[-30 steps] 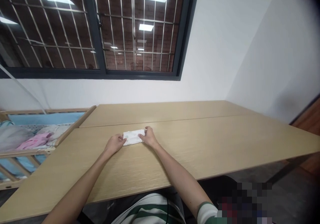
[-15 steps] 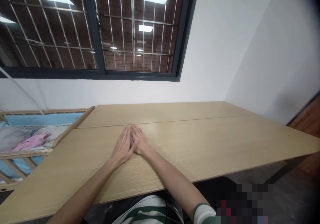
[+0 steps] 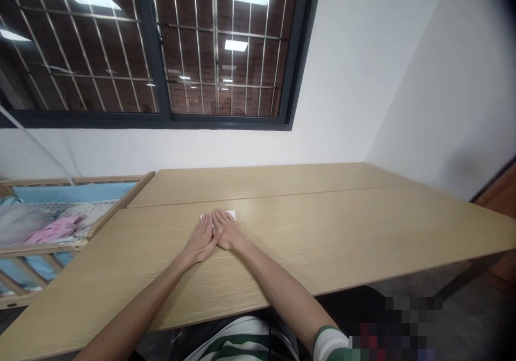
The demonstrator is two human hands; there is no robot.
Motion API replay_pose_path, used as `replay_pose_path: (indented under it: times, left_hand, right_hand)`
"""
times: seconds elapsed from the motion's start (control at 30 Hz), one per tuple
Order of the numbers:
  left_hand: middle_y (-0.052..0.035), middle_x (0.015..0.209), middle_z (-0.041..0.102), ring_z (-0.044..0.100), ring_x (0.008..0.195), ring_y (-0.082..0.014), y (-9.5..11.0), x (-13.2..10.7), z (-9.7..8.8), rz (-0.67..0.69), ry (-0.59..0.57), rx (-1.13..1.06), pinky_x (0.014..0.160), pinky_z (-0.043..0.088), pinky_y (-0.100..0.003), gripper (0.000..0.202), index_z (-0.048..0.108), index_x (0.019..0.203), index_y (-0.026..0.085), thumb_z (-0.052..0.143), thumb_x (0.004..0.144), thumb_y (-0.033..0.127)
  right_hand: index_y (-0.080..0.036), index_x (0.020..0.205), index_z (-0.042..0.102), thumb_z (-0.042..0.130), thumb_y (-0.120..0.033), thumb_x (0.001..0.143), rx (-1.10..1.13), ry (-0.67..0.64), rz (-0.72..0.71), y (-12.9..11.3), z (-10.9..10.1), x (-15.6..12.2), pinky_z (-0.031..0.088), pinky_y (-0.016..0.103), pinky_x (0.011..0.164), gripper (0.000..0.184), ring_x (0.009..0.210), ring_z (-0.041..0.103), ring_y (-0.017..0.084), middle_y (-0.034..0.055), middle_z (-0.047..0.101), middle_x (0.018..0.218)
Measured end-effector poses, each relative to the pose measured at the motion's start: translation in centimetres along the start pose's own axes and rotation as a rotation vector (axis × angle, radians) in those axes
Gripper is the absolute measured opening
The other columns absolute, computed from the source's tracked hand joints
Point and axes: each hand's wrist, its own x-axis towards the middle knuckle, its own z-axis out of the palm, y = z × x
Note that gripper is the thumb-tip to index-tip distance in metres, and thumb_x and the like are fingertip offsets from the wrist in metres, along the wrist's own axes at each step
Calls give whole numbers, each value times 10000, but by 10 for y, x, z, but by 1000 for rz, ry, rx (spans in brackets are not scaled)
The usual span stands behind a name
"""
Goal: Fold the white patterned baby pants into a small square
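Note:
My left hand and my right hand lie side by side on the pale wooden table, fingers stretched forward and thumbs overlapping. Under their fingertips is a small flat white piece, paper or cloth; I cannot tell which. Its far edge and corners peek out past the fingers, while most of it is covered. Neither hand is closed around anything.
On the left, a wooden crib adjoins the table and holds a pink cloth and a whitish bundle. Behind the table rise a white wall and a barred window. A seam runs along the tabletop.
Both hands have slid slightly back toward me, fingers still flat. A white piece, not visible before, now shows beyond the fingertips.

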Motion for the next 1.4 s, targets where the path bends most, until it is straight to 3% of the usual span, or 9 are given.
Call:
replay_pose_path:
  times: [0.13, 0.53, 0.63, 0.73, 0.87, 0.97, 1.07, 1.2, 1.4]
  left_hand:
    - [-223, 1635, 161, 91, 1538, -307, 2, -2, 1, -62, 1, 79, 1249, 148, -490, 901, 173, 1566, 15, 166, 970, 691]
    - [-301, 1603, 195, 146, 1527, -351, -2, -7, 0, -146, 6, 188, 1245, 162, -493, 1007, 223, 1521, -78, 178, 936, 740]
    - [-319, 1585, 236, 172, 1516, -382, -3, -8, 1, -132, 60, 209, 1224, 208, -529, 1019, 237, 1512, -80, 228, 923, 752]
    - [-319, 1592, 225, 169, 1514, -402, -3, -9, -8, -39, 182, 239, 1212, 225, -552, 998, 240, 1512, -64, 311, 918, 735]
    - [-217, 1584, 344, 298, 1483, -340, -1, -9, -27, 134, 239, 215, 1192, 285, -506, 764, 362, 1492, 87, 372, 957, 633]
    - [-190, 1495, 487, 429, 1405, -323, -1, -9, -32, 132, 184, 170, 1159, 331, -497, 678, 434, 1444, 132, 382, 965, 609]
    - [-195, 1466, 519, 468, 1372, -331, -3, -8, -28, 97, 91, 135, 1137, 350, -505, 691, 440, 1439, 125, 403, 954, 616]
    - [-166, 1478, 517, 456, 1383, -335, -7, -5, -23, 17, 76, 96, 1142, 341, -491, 666, 471, 1423, 157, 489, 915, 588]
    - [-135, 1384, 609, 549, 1285, -325, -9, 0, -25, 48, 164, 18, 1093, 384, -500, 507, 573, 1307, 194, 516, 907, 501]
  right_hand:
    - [-13, 1555, 285, 244, -426, 1028, 37, -25, 86, 4, -4, -5, 90, 433, 1255, 670, 1543, 139, 244, 172, 209, 1637]
    - [-2, 1582, 172, 208, -503, 1026, 161, -86, 243, 17, -15, -17, 85, 438, 1251, 749, 1553, 25, 255, 176, 82, 1657]
    - [-1, 1582, 169, 205, -529, 1025, 190, -90, 275, 23, -17, -18, 81, 453, 1252, 768, 1552, 34, 267, 186, 84, 1657]
    - [8, 1578, 175, 230, -503, 1030, 192, 6, 279, 29, -26, -19, 90, 473, 1247, 752, 1552, 48, 283, 213, 100, 1652]
    - [-88, 1535, 354, 370, -456, 1013, 183, 163, 107, 33, -42, -23, 174, 437, 1235, 639, 1541, 145, 268, 179, 187, 1652]
    - [-149, 1439, 505, 509, -465, 955, 196, 100, 0, 34, -44, -24, 251, 440, 1206, 578, 1479, 314, 285, 166, 363, 1587]
    - [-147, 1439, 506, 629, -406, 858, 200, 22, -16, 36, -37, -24, 284, 476, 1185, 648, 1447, 363, 316, 178, 431, 1541]
    - [-137, 1445, 495, 619, -255, 787, 241, 15, -8, 44, -27, -19, 302, 457, 1176, 679, 1436, 381, 295, 175, 430, 1542]
    - [-146, 1289, 596, 547, -107, 745, 387, 195, -37, 54, -19, -12, 370, 422, 1120, 547, 1268, 537, 257, 139, 624, 1334]
